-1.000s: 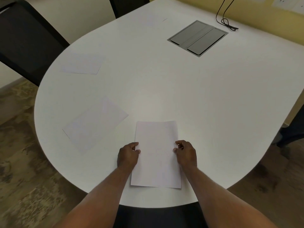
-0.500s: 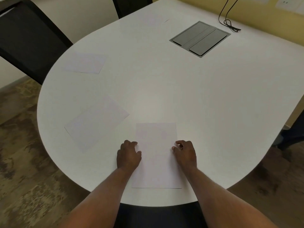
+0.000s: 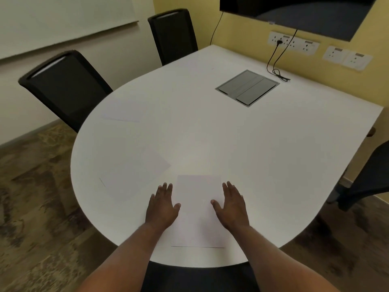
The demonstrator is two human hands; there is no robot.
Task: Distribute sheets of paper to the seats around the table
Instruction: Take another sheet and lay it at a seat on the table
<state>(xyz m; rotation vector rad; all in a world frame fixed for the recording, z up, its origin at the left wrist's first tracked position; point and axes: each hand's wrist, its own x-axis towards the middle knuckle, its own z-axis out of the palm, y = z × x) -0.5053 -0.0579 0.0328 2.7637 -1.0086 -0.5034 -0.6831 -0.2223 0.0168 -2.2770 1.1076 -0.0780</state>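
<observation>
Letting go of the sheet [image 3: 197, 218] at the near edge of the table [image 3: 210, 133], we are now spreading our left hand [image 3: 162, 207] and right hand [image 3: 231, 204] flat along its sides; this seat is looking served.

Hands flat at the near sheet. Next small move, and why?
Probably lift both hands away. The left hand and right hand lie open at the edges of the near sheet, which lies flat and square at this seat, so it looks placed. The table by the right chair shows no sheet.
</observation>
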